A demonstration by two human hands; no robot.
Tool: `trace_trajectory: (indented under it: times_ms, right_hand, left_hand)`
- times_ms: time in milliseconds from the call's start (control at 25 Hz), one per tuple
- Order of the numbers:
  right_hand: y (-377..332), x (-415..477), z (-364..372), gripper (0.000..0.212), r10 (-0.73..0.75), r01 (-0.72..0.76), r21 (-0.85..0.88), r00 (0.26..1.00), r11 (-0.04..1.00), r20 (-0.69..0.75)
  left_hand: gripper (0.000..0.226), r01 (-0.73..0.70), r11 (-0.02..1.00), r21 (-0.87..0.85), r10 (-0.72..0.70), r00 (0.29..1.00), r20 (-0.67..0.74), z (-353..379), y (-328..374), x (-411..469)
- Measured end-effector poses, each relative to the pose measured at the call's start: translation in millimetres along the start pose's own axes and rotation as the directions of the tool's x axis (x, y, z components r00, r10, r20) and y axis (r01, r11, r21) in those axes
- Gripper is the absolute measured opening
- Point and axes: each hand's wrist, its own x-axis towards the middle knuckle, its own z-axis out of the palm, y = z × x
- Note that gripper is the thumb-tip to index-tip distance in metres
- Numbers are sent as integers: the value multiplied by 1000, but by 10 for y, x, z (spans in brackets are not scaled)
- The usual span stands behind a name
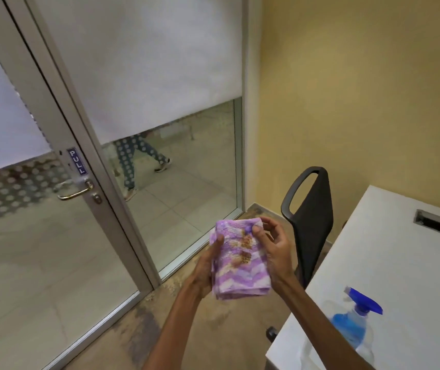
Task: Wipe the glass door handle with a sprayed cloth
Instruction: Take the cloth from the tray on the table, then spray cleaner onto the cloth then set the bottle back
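A folded purple and white cloth (240, 265) with brown stains is held in front of me by both hands. My left hand (208, 265) grips its left edge, thumb on top. My right hand (275, 249) holds the right edge, fingertips on the upper corner. The brass lever handle (76, 192) sits on the glass door (26, 249) at the left, below a blue PULL sign (77, 161), well apart from my hands. A spray bottle (355, 327) with blue liquid and a blue trigger head stands on the white table (400, 263) at the lower right, partly hidden by my right forearm.
A black chair (312, 217) stands between the table and the yellow wall (360, 89). A fixed glass panel (187, 169) with a lowered blind is right of the door; a person's legs show walking beyond it. The floor beneath me is brownish.
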Motion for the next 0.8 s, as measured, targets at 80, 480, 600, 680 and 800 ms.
trace_trajectory:
  times_ms: [80, 480, 600, 680, 800]
  right_hand:
    - [42, 29, 91, 41, 10, -10, -9, 1000, 1000, 25]
    - [-14, -384, -645, 55, -196, 103, -526, 973, 844, -123]
    - [-99, -415, -1381, 65, -214, 49, -752, 969, 657, -124]
    - [-103, -427, -1815, 70, -143, -21, -818, 982, 575, -126]
    - [-80, -444, -2292, 81, -16, -119, -843, 989, 524, -150]
  left_hand:
    - [89, -28, 997, 76, 35, 995, -93, -86, 33, -38]
    - [69, -42, 999, -27, 37, 982, -187, -479, -9, -39]
    - [42, -42, 986, -164, 7, 978, -210, -569, -31, 43]
    - [44, -40, 982, -186, -1, 977, -214, -585, -62, 90]
    - [39, -48, 982, -182, 3, 971, -240, -588, -127, 146]
